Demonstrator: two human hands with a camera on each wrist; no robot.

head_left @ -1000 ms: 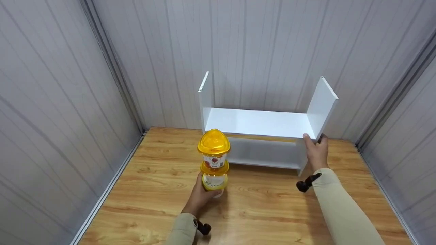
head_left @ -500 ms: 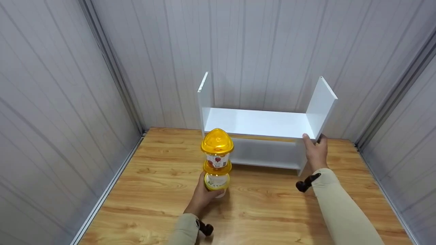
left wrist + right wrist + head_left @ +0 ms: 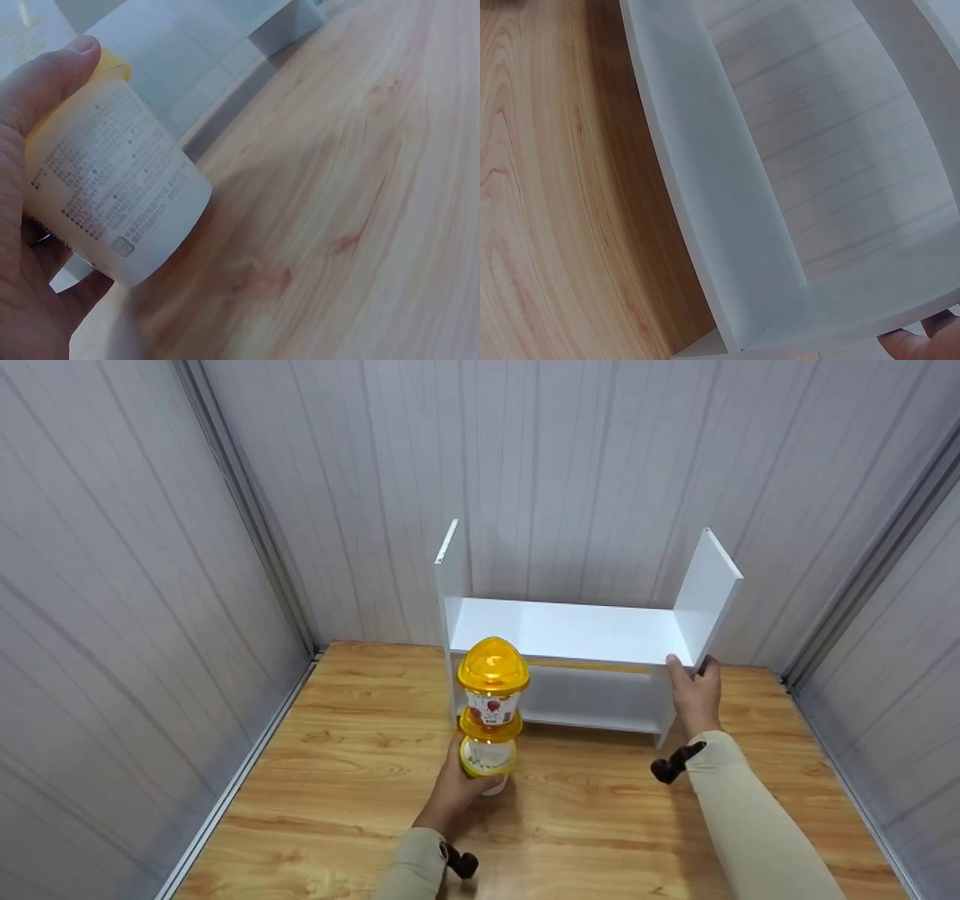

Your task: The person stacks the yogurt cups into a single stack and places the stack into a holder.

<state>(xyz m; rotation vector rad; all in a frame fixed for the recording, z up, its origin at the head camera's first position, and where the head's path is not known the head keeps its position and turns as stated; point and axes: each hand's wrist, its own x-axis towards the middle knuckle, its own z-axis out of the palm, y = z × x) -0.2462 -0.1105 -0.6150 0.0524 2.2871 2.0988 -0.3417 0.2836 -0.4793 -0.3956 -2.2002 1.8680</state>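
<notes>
A stack of white printed cups (image 3: 493, 709) with translucent yellow lids, the top one domed, stands before the left part of a white two-tier shelf (image 3: 585, 630). My left hand (image 3: 450, 789) grips the lowest cup (image 3: 124, 180) from its left side, thumb near the yellow rim in the left wrist view. Whether that cup's base touches the table cannot be told. My right hand (image 3: 696, 697) holds the shelf's right side panel, thumb on the front edge of the upper board. Its other fingers are mostly hidden behind the panel; a few fingertips show in the right wrist view.
The shelf stands on a wood-grain table (image 3: 337, 780) near the panelled back wall (image 3: 375, 495). Both shelf boards are bare where visible. Side walls (image 3: 97, 622) close in the table left and right. Dark devices sit on both wrists.
My left hand has moved the cup stack a little to the right, further in front of the shelf. The right hand and the shelf have stayed practically still.
</notes>
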